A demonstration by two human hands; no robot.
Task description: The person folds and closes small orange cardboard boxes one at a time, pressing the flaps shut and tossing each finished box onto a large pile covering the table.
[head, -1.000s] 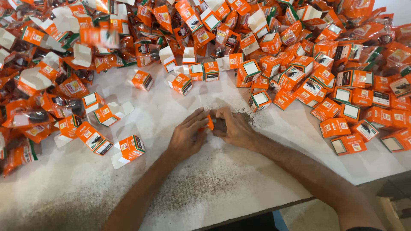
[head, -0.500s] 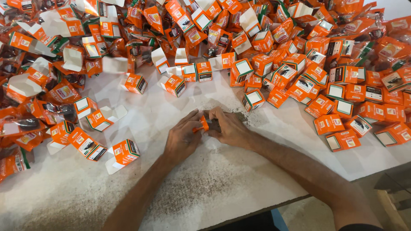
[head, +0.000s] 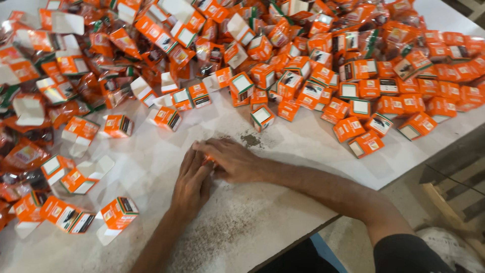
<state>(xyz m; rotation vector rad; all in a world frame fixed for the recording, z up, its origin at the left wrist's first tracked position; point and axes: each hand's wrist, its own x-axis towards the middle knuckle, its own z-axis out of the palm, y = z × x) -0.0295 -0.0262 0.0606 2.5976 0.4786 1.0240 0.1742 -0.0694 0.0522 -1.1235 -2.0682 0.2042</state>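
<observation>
On a white tabletop [head: 303,167] heaped with orange cartons [head: 323,65], the left hand [head: 192,184] and right hand [head: 232,161] have drawn together, fingers clenched over a small orange box [head: 208,161], now nearly hidden.

We see a packing workshop. A worn white worktable [head: 283,212] carries a great heap of small orange cartons [head: 313,60], many unfolded, and bare concrete floor [head: 404,202] shows below.
</observation>
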